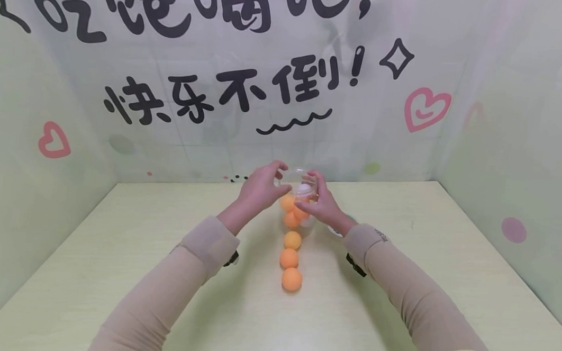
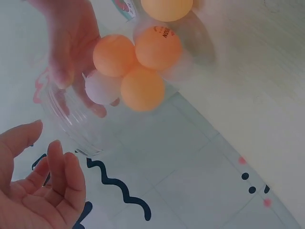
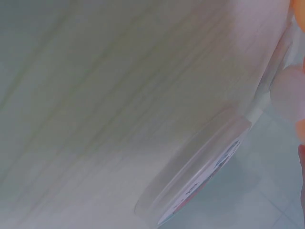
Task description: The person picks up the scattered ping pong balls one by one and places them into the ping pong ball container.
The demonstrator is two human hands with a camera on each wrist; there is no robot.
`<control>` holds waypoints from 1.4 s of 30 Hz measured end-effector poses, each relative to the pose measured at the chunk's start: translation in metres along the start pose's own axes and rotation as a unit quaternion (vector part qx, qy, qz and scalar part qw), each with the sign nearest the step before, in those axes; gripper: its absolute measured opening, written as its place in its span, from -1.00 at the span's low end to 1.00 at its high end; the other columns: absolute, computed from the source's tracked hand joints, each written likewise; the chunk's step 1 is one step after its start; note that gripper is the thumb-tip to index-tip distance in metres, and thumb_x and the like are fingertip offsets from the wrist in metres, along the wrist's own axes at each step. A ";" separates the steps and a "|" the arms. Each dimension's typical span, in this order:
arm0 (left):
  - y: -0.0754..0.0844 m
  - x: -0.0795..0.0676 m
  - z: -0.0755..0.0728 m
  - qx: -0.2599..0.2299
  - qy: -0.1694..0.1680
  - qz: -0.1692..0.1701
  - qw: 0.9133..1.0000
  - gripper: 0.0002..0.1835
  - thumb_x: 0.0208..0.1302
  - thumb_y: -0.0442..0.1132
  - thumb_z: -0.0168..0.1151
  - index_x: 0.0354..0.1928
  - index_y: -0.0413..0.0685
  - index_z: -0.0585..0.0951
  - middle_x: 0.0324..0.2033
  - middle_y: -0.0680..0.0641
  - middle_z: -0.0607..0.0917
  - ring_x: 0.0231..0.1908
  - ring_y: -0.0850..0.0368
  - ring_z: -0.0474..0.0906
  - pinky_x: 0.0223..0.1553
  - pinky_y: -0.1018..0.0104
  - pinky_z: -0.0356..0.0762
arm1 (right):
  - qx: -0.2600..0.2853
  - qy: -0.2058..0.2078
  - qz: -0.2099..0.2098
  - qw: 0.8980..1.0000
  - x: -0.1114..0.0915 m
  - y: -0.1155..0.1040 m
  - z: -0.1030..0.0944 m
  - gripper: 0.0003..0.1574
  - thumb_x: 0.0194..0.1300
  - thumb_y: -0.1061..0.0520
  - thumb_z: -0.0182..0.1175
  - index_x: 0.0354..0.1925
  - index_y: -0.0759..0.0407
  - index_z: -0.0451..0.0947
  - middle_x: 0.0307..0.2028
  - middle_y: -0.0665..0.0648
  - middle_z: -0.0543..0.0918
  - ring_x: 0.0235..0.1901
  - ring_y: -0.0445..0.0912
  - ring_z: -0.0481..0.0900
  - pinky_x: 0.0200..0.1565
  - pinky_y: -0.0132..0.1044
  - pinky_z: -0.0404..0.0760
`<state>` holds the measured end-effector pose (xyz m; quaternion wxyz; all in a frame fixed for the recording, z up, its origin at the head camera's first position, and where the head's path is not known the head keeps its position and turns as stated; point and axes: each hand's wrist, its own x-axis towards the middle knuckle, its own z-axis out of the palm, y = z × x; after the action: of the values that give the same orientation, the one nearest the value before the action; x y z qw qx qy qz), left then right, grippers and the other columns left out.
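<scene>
A clear plastic jar (image 1: 309, 230) with several orange and white table tennis balls inside stands toward the back of the table. My right hand (image 1: 326, 203) grips its upper side, thumb toward me. My left hand (image 1: 261, 186) is beside the rim on the left, fingers loosely bent and holding nothing; in the left wrist view a gap shows between the left fingers (image 2: 57, 167) and the jar's rim (image 2: 71, 119). An orange ball (image 1: 292, 241), a second orange ball (image 1: 289, 258) and a third orange ball (image 1: 292, 279) lie in a line in front of the jar.
A round lid (image 3: 200, 176) with a printed top lies on the table, partly hidden by the right wrist in the head view. The pale wooden table (image 1: 153, 253) meets a printed wall covering (image 1: 206, 140) behind the jar and at both sides.
</scene>
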<state>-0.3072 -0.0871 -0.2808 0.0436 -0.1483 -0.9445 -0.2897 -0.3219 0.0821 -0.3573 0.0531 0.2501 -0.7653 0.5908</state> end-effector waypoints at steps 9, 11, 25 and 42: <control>0.005 -0.049 0.019 0.059 -0.072 0.084 0.992 -0.67 0.14 -0.18 0.24 -0.03 -0.06 0.54 -0.27 -0.05 0.65 -0.37 0.12 0.54 -0.43 0.34 0.49 | -0.008 0.009 -0.007 1.000 -0.002 -0.003 0.001 -0.12 0.12 0.35 0.20 0.26 0.35 -0.09 0.27 0.40 0.16 0.22 0.24 0.22 0.18 0.15 0.26; 0.004 -0.060 0.026 0.072 -0.106 0.102 0.987 -0.71 0.12 -0.18 0.26 -0.09 -0.06 0.56 -0.35 -0.02 0.64 -0.41 0.15 0.51 -0.46 0.36 0.46 | -0.006 0.009 -0.005 1.000 -0.002 -0.003 0.001 -0.12 0.12 0.34 0.20 0.26 0.33 -0.09 0.27 0.39 0.16 0.21 0.23 0.23 0.18 0.14 0.26; -0.009 -0.097 0.060 0.181 -0.225 0.131 0.948 -0.74 0.04 -0.14 0.28 -0.17 0.08 0.58 -0.41 0.10 0.57 -0.47 0.18 0.40 -0.53 0.34 0.30 | -0.004 0.016 0.003 1.000 0.012 0.032 -0.001 -0.09 0.10 0.28 0.26 0.26 0.11 -0.06 0.29 0.22 0.19 0.24 0.10 0.23 0.20 0.11 0.25; -0.016 -0.105 0.068 0.169 -0.284 0.125 0.936 -0.71 0.00 -0.05 0.33 -0.19 0.15 0.56 -0.37 0.12 0.52 -0.44 0.22 0.36 -0.43 0.38 0.31 | 0.000 0.005 0.017 1.000 0.001 0.000 0.001 -0.11 0.12 0.32 0.21 0.26 0.26 -0.10 0.31 0.31 0.15 0.28 0.15 0.14 0.18 0.11 0.25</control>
<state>-0.2118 -0.0885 -0.3639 -0.1658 -0.3312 -0.9267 -0.0636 -0.3225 0.0808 -0.3574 0.0475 0.2341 -0.7693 0.5925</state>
